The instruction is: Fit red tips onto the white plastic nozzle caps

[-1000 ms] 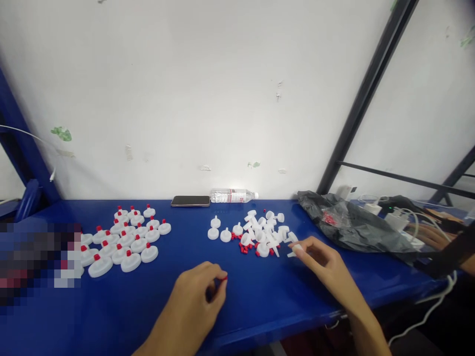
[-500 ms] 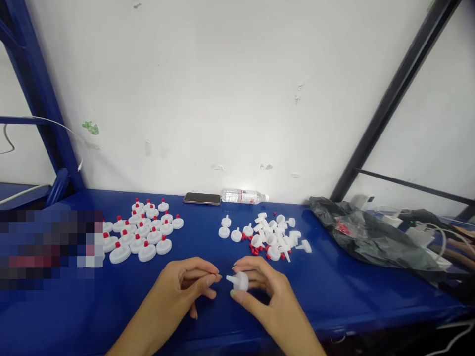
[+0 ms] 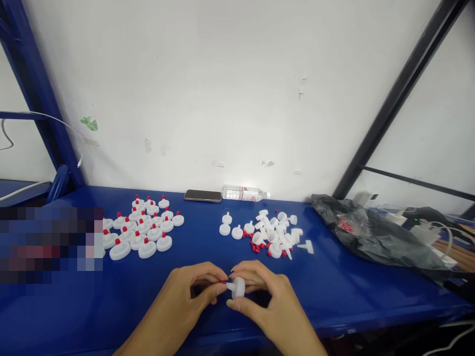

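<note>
Left hand (image 3: 184, 292): pinched on one small red cap (image 3: 223, 282) between thumb and fingers. Right hand (image 3: 267, 292): grasping one white spout cap (image 3: 238, 287) by its broad base, spout pointing left. Both pieces above the near part of the blue table (image 3: 200, 235), spout tip at the red cap; depth of any fit hidden by the fingers.

Left part of table: one cluster of red-tipped white caps (image 3: 119, 250), standing upright on their bases, close together.

Right of centre: one heap of loose white spout caps (image 3: 274, 236), lying at mixed angles, with loose red caps (image 3: 256, 248) among and around them. At the heap's left side: four upright, spouts bare. At its right: one on its side.

Along the wall (image 3: 222, 99): one dark-screened phone (image 3: 202, 196), lying flat; just beside it, one clear bottle (image 3: 242, 193), on its side. Far right: one black plastic bag (image 3: 374, 242), crumpled.
</note>
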Motion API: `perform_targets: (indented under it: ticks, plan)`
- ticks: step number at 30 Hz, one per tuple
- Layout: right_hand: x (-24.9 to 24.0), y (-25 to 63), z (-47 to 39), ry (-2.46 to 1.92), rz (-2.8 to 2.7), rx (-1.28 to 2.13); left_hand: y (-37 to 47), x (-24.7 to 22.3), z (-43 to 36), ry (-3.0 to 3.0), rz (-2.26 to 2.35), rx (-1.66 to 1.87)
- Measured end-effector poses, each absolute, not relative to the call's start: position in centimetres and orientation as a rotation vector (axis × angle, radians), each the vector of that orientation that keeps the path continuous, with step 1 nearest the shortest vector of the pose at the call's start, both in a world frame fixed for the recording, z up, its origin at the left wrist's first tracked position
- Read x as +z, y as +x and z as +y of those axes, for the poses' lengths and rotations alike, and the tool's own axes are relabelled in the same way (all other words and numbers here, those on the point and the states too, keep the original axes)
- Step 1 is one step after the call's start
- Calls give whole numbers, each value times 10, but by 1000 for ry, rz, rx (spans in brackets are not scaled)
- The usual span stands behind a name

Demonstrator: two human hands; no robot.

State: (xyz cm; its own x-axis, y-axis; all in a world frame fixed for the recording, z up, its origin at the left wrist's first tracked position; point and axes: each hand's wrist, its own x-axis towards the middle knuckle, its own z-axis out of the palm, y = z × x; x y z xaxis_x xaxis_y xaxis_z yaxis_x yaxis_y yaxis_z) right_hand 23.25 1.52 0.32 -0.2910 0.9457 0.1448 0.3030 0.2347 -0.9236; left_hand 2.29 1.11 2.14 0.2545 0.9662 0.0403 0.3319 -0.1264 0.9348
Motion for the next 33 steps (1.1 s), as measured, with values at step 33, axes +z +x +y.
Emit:
perform_targets:
  ticks: [33]
  plan:
    - [-4, 236, 17, -1219, -1703, 1108, 31, 2, 9, 2242, 1209, 885]
